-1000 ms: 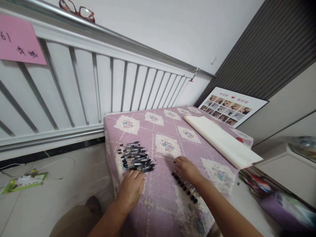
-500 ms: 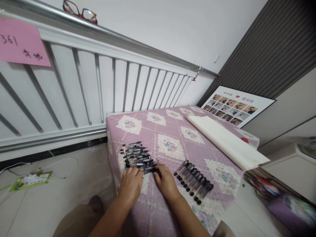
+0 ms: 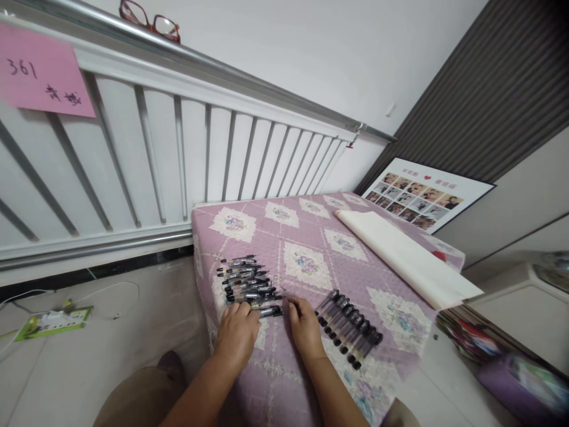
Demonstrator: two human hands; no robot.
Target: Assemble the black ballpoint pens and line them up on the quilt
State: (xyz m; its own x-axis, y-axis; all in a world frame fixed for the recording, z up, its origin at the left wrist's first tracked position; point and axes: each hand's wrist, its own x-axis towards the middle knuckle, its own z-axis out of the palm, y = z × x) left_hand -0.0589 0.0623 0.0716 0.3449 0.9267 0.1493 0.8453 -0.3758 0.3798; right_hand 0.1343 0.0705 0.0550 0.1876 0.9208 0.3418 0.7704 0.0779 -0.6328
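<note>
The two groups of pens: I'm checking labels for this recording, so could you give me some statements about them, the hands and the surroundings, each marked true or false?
1. The left hand is at the near edge of the loose pile of pens. True.
2. The row of pens lies to the left of the right hand. False: it lies to the right of that hand.
3. The pink note bears the number 361. True.
4. The glasses lie among the pens. False: they are up above the radiator.
5. The power strip is on the floor. True.
</note>
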